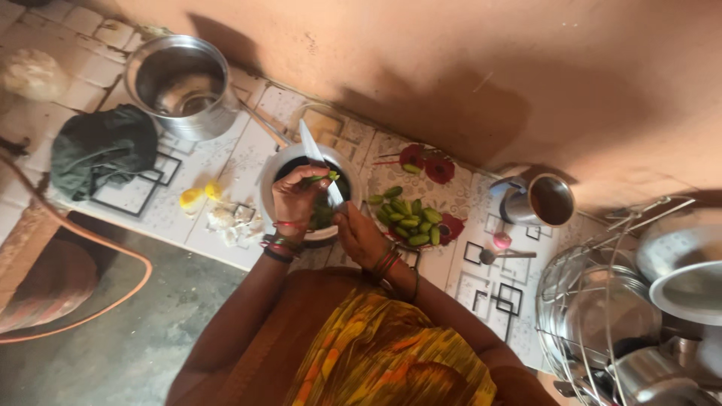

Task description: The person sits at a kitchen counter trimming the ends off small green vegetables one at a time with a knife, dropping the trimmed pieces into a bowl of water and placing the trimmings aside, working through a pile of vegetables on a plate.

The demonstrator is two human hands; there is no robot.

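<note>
Right now your two hands meet just above the middle of the frame, over a round white bowl [280,167] that sits on the patterned tiled worktop [143,197]. Your left hand [295,197] is curled around a small green vegetable [325,178], pinching it between thumb and fingertips above the bowl's dark inside. Your right hand [359,234] is closed on the handle of a knife [319,159], whose pale blade slants up and to the left across the bowl, its edge lying against the vegetable you hold. The hands sit close together, nearly touching, with red and green bangles on both wrists. Just right of the bowl lies a flowered plate [440,171] carrying a heap of small green vegetables [410,214] of the same kind. Further right stands a steel jug [535,199], and below it, near a small pink thing, a short utensil rests on the tiles; what it is cannot be made out. At the lower right of the frame a wire rack [583,289] holds steel pots and plates. In the upper left stands a large steel pot [183,84], with a dark green cloth [101,149] bunched just below and left of it. Between the cloth and the bowl lie yellow and pale scraps [218,210] on the tiles.
</note>
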